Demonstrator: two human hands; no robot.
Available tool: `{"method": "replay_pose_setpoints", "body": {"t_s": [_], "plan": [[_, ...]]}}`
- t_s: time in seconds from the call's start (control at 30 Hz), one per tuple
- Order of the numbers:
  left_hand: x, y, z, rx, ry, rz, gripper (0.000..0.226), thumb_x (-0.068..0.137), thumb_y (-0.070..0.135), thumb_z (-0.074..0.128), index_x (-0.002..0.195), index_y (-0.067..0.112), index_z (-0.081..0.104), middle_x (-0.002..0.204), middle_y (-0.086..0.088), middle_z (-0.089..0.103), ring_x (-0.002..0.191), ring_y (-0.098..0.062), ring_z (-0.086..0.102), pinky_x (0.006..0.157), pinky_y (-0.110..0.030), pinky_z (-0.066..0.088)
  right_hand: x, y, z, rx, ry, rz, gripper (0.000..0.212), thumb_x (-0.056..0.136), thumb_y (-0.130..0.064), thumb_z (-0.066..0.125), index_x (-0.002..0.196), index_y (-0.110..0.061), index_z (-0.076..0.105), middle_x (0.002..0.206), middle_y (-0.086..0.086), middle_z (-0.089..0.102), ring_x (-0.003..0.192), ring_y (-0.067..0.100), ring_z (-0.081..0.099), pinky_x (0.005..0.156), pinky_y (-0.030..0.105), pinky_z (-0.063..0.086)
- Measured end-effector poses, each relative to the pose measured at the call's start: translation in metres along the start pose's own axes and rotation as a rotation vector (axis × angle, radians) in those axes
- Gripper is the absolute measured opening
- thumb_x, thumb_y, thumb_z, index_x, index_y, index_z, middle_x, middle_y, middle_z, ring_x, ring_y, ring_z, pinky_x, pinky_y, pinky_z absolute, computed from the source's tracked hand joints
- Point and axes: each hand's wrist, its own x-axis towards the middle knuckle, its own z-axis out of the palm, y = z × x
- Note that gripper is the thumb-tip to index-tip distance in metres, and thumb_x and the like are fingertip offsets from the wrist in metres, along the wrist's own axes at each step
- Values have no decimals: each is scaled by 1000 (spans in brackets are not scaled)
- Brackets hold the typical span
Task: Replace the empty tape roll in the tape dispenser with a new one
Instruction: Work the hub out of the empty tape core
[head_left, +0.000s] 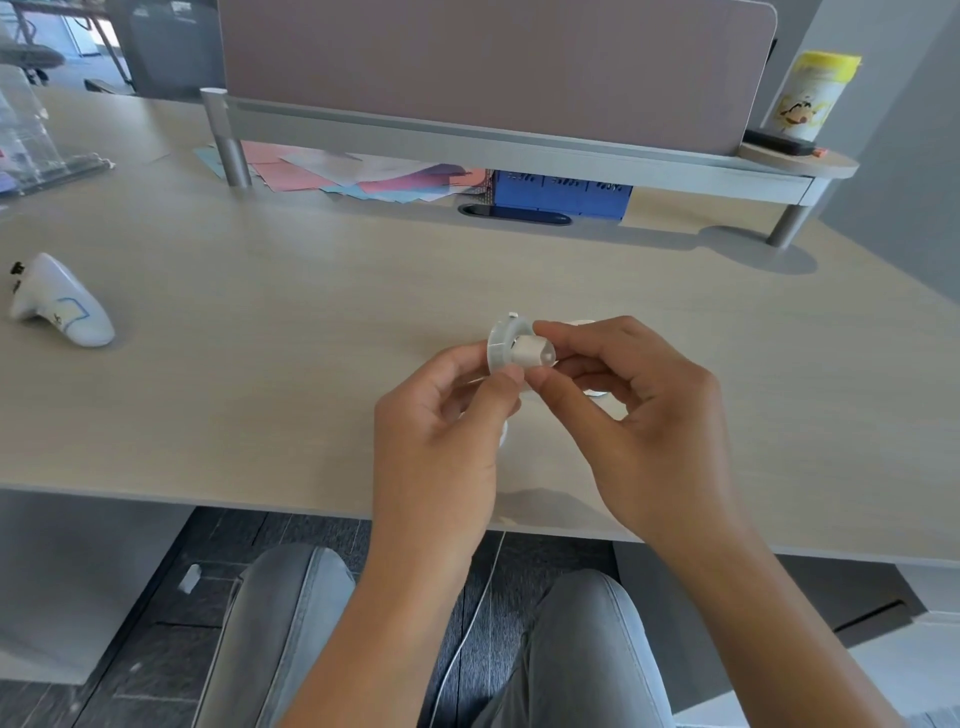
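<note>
Over the middle of the desk I hold a small clear plastic disc (503, 343) with a short white hub (535, 352) sticking out of it toward the right. My left hand (441, 436) pinches the disc's lower rim between thumb and forefinger. My right hand (639, 410) grips the white hub with thumb and forefinger. Pale plastic parts show behind and under my right fingers (597, 392); what they are is hidden. The white tape dispenser (60, 304) lies on its side at the desk's left, well apart from both hands.
A raised shelf (519, 150) with a pink partition spans the back; coloured papers (363, 174) and a blue box (561, 195) lie under it. A yellow-lidded canister (813, 96) stands at the right end. A clear acrylic holder (31, 140) sits far left. The desk's front edge (208, 501) runs above my knees.
</note>
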Motion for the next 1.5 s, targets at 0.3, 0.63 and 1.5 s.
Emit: {"method": "replay_pose_setpoints", "body": {"t_s": [0.3, 0.63, 1.5], "plan": [[1, 0, -4, 0, 1, -33, 19, 94, 9, 68, 96, 19, 84, 91, -10, 83, 90, -21, 78, 88, -43, 62, 0, 3, -8, -258, -70, -251, 33, 94, 5, 73, 124, -8, 77, 109, 7, 68, 90, 9, 68, 86, 17, 52], [-1, -1, -2, -70, -31, -78, 17, 92, 10, 70, 103, 14, 83, 97, -9, 84, 93, -16, 78, 101, -47, 58, -3, 6, -7, 36, -107, -66, 37, 95, 7, 69, 126, -12, 76, 112, 4, 68, 93, 16, 71, 86, 21, 56], [0, -10, -4, -178, -84, -123, 18, 90, 6, 71, 103, 9, 82, 104, -15, 83, 109, -34, 75, 98, -35, 60, -10, 13, -8, 100, -19, -77, 27, 92, 2, 77, 115, -10, 76, 105, 10, 74, 92, 23, 74, 87, 28, 61]]}}
